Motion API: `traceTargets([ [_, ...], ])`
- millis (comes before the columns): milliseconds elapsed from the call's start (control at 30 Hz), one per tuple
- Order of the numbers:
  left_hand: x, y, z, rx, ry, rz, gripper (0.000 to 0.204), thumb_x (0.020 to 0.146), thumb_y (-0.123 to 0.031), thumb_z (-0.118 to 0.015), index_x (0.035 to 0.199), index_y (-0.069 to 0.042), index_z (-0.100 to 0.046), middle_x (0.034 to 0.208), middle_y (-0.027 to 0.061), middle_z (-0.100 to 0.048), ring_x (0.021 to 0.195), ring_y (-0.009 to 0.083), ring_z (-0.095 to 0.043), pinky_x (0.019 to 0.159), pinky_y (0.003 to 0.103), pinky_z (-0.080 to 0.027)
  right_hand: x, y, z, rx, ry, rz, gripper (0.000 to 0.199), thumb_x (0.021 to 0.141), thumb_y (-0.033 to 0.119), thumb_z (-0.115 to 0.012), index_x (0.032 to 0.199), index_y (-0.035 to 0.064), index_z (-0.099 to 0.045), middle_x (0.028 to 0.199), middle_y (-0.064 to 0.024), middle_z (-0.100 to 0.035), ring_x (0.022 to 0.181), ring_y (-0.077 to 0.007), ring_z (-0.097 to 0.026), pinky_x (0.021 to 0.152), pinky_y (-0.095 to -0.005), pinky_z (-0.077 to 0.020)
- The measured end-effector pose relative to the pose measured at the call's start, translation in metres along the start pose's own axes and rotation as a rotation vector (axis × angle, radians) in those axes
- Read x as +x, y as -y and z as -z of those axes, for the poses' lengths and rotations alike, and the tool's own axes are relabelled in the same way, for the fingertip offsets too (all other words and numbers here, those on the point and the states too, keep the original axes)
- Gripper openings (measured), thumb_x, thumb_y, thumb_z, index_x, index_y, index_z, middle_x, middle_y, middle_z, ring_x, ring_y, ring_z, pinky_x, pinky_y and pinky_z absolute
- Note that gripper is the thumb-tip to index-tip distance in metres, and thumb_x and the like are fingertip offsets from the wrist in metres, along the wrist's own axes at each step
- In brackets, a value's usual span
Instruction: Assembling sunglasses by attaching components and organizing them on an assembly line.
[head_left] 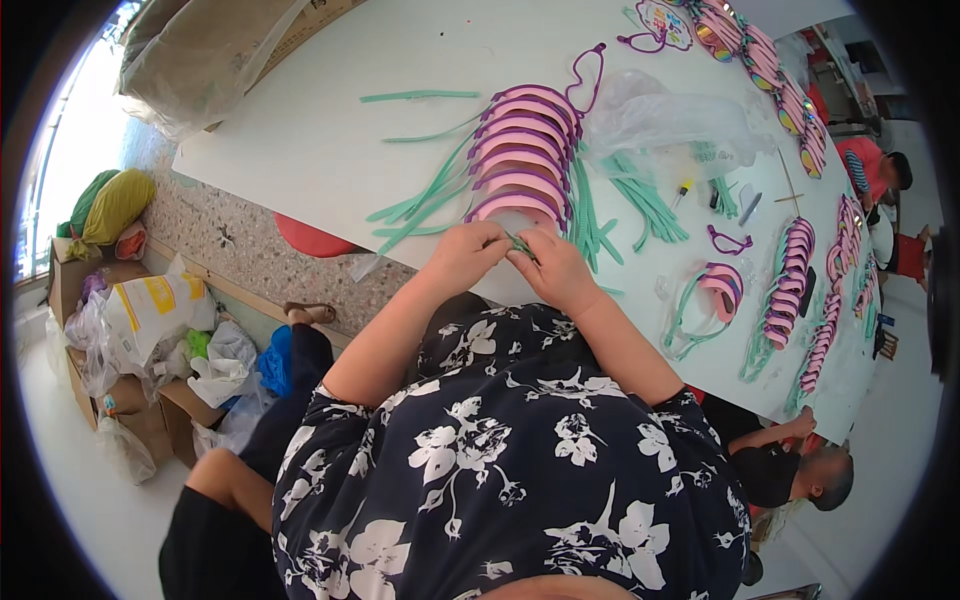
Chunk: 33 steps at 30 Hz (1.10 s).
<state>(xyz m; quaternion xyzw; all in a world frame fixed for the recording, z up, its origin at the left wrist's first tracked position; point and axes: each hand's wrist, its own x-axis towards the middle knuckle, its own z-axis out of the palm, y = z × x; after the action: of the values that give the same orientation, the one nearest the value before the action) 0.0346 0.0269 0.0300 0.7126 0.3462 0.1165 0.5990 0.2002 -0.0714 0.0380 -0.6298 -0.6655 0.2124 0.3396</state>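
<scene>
My left hand (466, 256) and my right hand (554, 270) meet at the table's near edge, fingers closed. Both pinch a small bit of green strap (519, 244) between the fingertips; most of it is hidden. Just beyond them a row of pink goggles (520, 150) with purple frames lies stacked one behind another. Loose green straps (430, 190) trail from the row's left side, and more green straps (583, 215) hang along its right. The nearest goggles are partly covered by my hands.
On the white table (330, 140) lie a clear plastic bag (650, 115), a strap bundle (645, 195), a purple frame (729, 240) and a single pair of goggles (722, 290). More goggle rows (790, 270) stand right. Co-workers (800, 465) sit along the right. Boxes and bags (150, 330) fill the left floor.
</scene>
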Motion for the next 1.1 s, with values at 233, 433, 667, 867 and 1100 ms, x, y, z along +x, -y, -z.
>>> traceTargets([
  [233,-0.002,-0.008,0.005,0.071,-0.025,-0.069,0.012,0.086,-0.011,-0.064,0.090,0.000,-0.068,0.077,0.0081,-0.063,0.068,0.0140,-0.057,0.062,0.029,-0.046,0.002,-0.012,-0.003,0.012,0.056,0.003,0.025,0.086,0.027,-0.065,0.092,0.0032,-0.059,0.080,-0.0152,-0.060,0.073,-0.0348,-0.059,0.063,-0.0410,-0.0479],
  [433,-0.002,0.001,-0.005,0.110,-0.152,-0.163,0.012,0.086,-0.010,-0.065,0.091,0.000,-0.068,0.078,0.0092,-0.064,0.068,0.0155,-0.058,0.063,0.029,-0.046,0.002,-0.018,-0.006,0.114,0.052,-0.030,0.021,0.088,0.024,-0.063,0.088,0.0026,-0.061,0.078,-0.0150,-0.061,0.072,-0.0348,-0.059,0.062,-0.0413,-0.0463],
  [667,-0.018,0.006,-0.005,0.097,-0.156,-0.066,0.018,0.082,-0.012,-0.070,0.097,-0.003,-0.067,0.090,0.0104,-0.066,0.073,0.0211,-0.061,0.068,0.031,-0.049,-0.002,-0.008,-0.003,0.279,0.097,-0.291,0.022,0.086,0.022,-0.066,0.096,0.0028,-0.063,0.085,-0.0140,-0.063,0.071,-0.0308,-0.061,0.064,-0.0369,-0.0478],
  [867,-0.023,-0.011,0.010,0.421,-0.341,-0.461,0.036,0.083,-0.020,-0.070,0.115,-0.006,-0.060,0.102,0.0124,-0.064,0.073,0.0303,-0.063,0.068,0.036,-0.051,-0.004,0.017,-0.001,0.284,0.170,-0.263,0.028,0.084,0.020,-0.066,0.106,0.0048,-0.060,0.097,-0.0126,-0.064,0.079,-0.0289,-0.063,0.072,-0.0360,-0.0500],
  [1100,-0.012,-0.004,0.001,0.220,0.068,-0.107,0.029,0.085,-0.021,-0.069,0.105,-0.002,-0.063,0.087,0.0133,-0.067,0.073,0.0295,-0.064,0.072,0.034,-0.051,-0.013,0.013,0.004,0.133,-0.077,-0.086,0.035,0.077,0.019,-0.073,0.106,0.0047,-0.059,0.097,-0.0128,-0.062,0.089,-0.0307,-0.062,0.079,-0.0373,-0.0497],
])
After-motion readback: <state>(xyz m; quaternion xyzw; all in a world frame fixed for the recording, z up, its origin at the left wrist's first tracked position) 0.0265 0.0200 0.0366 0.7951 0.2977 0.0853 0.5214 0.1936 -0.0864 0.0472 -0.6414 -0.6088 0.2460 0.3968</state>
